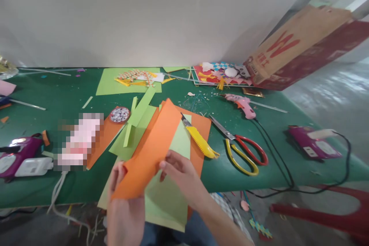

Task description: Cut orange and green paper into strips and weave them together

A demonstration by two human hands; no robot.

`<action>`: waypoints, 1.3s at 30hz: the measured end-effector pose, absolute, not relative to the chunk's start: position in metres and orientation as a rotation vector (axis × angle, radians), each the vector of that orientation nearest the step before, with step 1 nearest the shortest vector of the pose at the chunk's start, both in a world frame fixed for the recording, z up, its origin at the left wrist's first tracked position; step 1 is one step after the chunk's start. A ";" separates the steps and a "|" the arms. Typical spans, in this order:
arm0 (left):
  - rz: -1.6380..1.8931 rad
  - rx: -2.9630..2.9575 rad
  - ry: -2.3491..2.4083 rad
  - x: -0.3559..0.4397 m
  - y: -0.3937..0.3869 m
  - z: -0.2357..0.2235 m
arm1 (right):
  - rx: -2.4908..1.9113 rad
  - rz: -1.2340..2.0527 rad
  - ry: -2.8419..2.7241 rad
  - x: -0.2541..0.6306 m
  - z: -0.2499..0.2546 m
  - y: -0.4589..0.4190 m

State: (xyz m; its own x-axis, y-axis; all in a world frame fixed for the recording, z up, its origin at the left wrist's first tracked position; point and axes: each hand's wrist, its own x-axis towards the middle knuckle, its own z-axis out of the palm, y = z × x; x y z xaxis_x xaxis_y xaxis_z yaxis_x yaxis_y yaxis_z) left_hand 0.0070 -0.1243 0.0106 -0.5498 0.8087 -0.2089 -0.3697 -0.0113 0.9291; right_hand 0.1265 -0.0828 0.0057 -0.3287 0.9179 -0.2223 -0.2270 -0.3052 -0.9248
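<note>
A long orange paper strip (152, 146) slants up over the near edge of the green table (52, 96). My left hand (122, 203) grips its lower end, thumb on top. My right hand (180, 175) pinches the strip's right edge with bent fingers. Under the strip lie light green sheets (168, 200) and an orange sheet (200, 127). Just right of my right hand lies a yellow utility knife (200, 141).
Red-and-yellow scissors (240, 148) and a pink glue gun (242, 104) lie to the right, with a black cord and a purple device (313, 144). A round tin of googly eyes (119, 114) sits left. Paper crafts and a cardboard box (300, 46) stand at the back.
</note>
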 end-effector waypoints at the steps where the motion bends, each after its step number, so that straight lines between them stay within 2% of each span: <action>1: 1.686 0.464 1.351 0.013 -0.124 0.007 | -1.068 1.739 -1.040 0.130 0.006 -0.081; 4: 1.611 0.328 1.263 0.023 -0.123 0.000 | -1.203 1.649 -1.065 0.145 0.005 -0.070; 7: 1.573 0.538 1.372 0.020 -0.122 -0.003 | -1.448 1.445 -1.325 0.160 0.006 -0.054; 13: 1.341 1.846 1.448 -0.001 -0.097 0.003 | -1.793 0.848 -1.875 0.161 -0.001 -0.031; 15: 1.253 2.310 1.423 -0.009 -0.086 0.006 | -1.827 0.750 -1.946 0.157 -0.004 -0.028; 17: 1.200 2.535 1.426 -0.014 -0.077 0.009 | -1.845 0.729 -1.973 0.155 -0.006 -0.027; 20: 1.072 2.693 1.293 -0.014 -0.068 0.008 | -1.878 0.577 -2.113 0.153 -0.006 -0.027; 24: 0.712 2.832 1.235 -0.004 -0.065 -0.005 | -1.887 0.219 -2.270 0.154 -0.005 -0.030; 30: 0.623 2.901 1.278 0.001 -0.067 -0.023 | -1.383 -0.150 -2.369 0.165 -0.020 -0.043; 39: 0.574 2.915 1.249 -0.001 -0.068 -0.020 | -1.514 -0.177 -2.417 0.160 -0.023 -0.028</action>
